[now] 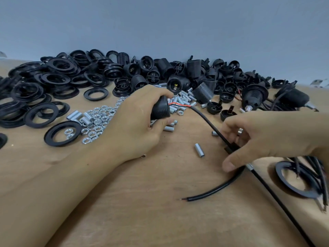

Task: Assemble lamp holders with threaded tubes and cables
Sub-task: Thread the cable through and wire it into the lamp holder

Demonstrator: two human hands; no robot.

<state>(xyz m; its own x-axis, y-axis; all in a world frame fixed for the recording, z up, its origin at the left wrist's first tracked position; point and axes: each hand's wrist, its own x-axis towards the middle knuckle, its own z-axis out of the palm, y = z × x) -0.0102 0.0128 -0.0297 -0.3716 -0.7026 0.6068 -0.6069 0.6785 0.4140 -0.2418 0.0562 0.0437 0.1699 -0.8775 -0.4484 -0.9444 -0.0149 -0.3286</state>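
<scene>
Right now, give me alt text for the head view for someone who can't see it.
The left hand grips a black lamp holder wired to a black cable, while the right hand holds a small black part on that cable above a brown table. Black rings, nuts and threaded tubes lie behind.

Two bare forearms reach in from the near edge, with no sleeves, gloves or wristbands on the parts in view. The left hand (135,125) wears nothing on its fingers or wrist. The right hand (263,139) carries a plain silver ring (240,131) on one finger, a smooth band without a stone. Nails are short and unpainted.
</scene>
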